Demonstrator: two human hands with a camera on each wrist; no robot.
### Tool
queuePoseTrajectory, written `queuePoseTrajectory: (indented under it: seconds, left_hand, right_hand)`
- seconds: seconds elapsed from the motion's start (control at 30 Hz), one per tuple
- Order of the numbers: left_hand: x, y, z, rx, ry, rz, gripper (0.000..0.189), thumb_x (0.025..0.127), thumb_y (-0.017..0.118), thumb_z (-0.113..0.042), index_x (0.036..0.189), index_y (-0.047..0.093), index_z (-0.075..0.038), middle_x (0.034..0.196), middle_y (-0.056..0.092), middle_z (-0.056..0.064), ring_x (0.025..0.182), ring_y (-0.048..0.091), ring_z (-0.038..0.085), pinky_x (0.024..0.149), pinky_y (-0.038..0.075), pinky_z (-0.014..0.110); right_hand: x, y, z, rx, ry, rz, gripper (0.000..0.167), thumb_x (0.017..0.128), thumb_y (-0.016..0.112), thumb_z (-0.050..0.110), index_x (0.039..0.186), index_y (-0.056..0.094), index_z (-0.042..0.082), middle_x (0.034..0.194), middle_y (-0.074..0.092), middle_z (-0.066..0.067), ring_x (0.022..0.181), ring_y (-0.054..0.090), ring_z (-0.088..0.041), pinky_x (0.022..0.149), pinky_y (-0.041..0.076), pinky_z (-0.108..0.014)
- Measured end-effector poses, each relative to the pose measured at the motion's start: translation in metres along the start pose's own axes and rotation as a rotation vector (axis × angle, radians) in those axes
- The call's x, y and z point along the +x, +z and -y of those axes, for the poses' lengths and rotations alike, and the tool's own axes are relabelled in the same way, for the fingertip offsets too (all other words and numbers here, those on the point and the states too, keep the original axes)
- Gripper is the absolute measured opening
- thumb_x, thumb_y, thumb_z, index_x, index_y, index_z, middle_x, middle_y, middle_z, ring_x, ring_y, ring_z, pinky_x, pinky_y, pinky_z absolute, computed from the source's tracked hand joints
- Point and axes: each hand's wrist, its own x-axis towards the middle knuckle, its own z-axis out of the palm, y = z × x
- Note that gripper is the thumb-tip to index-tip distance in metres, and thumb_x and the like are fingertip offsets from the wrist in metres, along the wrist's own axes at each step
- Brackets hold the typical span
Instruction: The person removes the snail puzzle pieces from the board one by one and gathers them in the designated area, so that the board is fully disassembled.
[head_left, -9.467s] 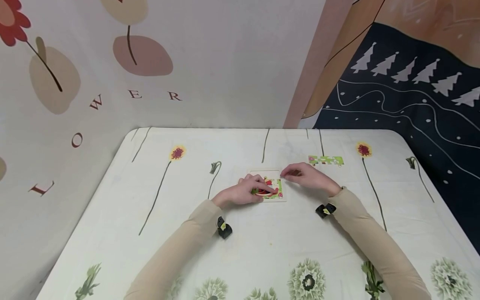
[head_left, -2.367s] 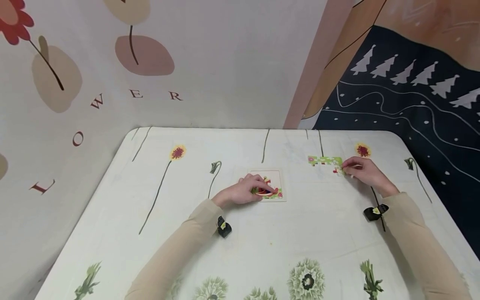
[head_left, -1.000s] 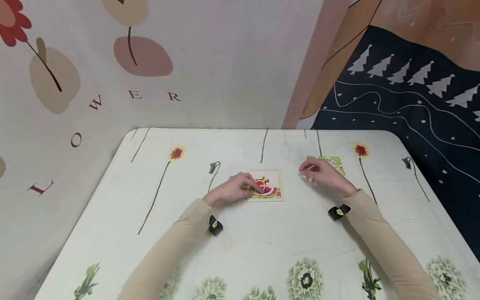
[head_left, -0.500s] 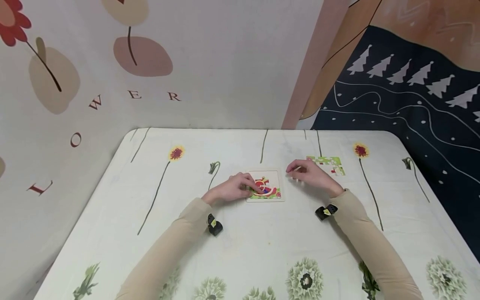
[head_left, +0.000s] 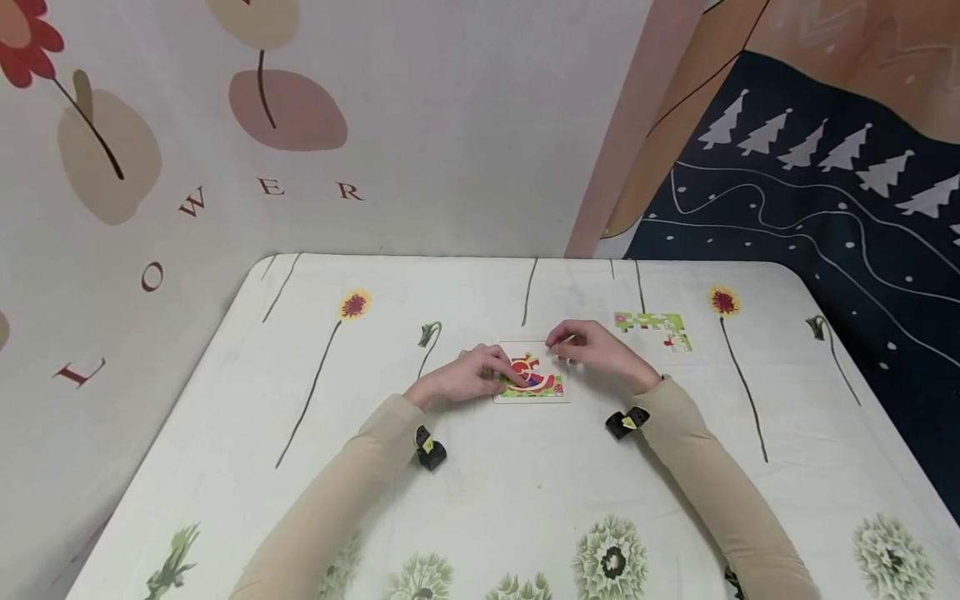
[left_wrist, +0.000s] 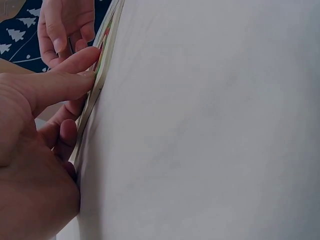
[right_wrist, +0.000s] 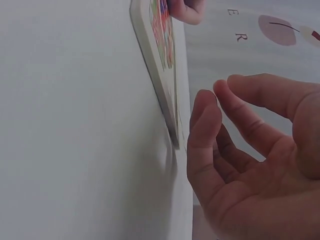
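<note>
A small square puzzle board (head_left: 517, 346) lies flat on the table, pale and bare along its top and upper right side. Pieces with a red figure (head_left: 527, 365) and a green lower strip (head_left: 555, 392) fill the rest. My left hand (head_left: 459, 377) rests on its left side, index finger stretched over the picture. At the board's upper right corner hovers my right hand (head_left: 596, 350), fingers loosely bent and thumb near the index fingertip. No piece shows between them in the right wrist view, where the board (right_wrist: 155, 65) stands just beyond the fingers (right_wrist: 205, 120).
Loose green puzzle pieces (head_left: 660, 320) lie in a row at the back right, with another piece (head_left: 680, 342) below the row's right end. A flower-printed white cloth (head_left: 480, 517) covers the table, and a printed wall (head_left: 450, 150) rises behind its far edge.
Green pieces on the board's right side are gone since the oldest frame, and a piece now lies below the loose row. My right hand has moved left from there to the board.
</note>
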Motion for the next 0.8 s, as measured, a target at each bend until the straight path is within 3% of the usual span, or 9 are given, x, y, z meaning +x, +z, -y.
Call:
queuePoseTrajectory:
  seconds: [0.23,0.57,0.8]
  left_hand:
    - [0.0,-0.001,0.0,-0.002,0.001,0.008,0.028,0.093,0.064,-0.011,0.116,0.075,-0.02,0.119,0.061,0.002,0.11,0.043,0.016,0.104,0.025,0.051]
    - [0.001,-0.001,0.0,-0.014,0.025,0.006,0.028,0.093,0.064,-0.009,0.116,0.076,-0.019,0.118,0.061,0.004,0.117,0.046,0.021,0.107,0.023,0.059]
    - [0.001,-0.001,0.001,-0.014,0.014,0.009,0.027,0.093,0.064,-0.011,0.116,0.076,-0.02,0.119,0.061,0.002,0.112,0.044,0.018,0.105,0.024,0.055]
  right_hand:
    - [0.006,0.009,0.005,-0.019,-0.02,0.057,0.024,0.097,0.056,0.006,0.116,0.064,-0.005,0.114,0.065,-0.022,0.085,0.058,-0.017,0.074,0.049,-0.027]
    - [0.011,0.018,0.01,-0.067,0.023,0.097,0.031,0.095,0.054,0.007,0.122,0.063,-0.004,0.111,0.065,-0.018,0.085,0.055,-0.018,0.077,0.045,-0.029]
    - [0.012,0.019,0.009,-0.091,0.042,0.113,0.035,0.095,0.053,0.008,0.126,0.063,-0.004,0.114,0.066,-0.018,0.091,0.055,-0.018,0.08,0.045,-0.028]
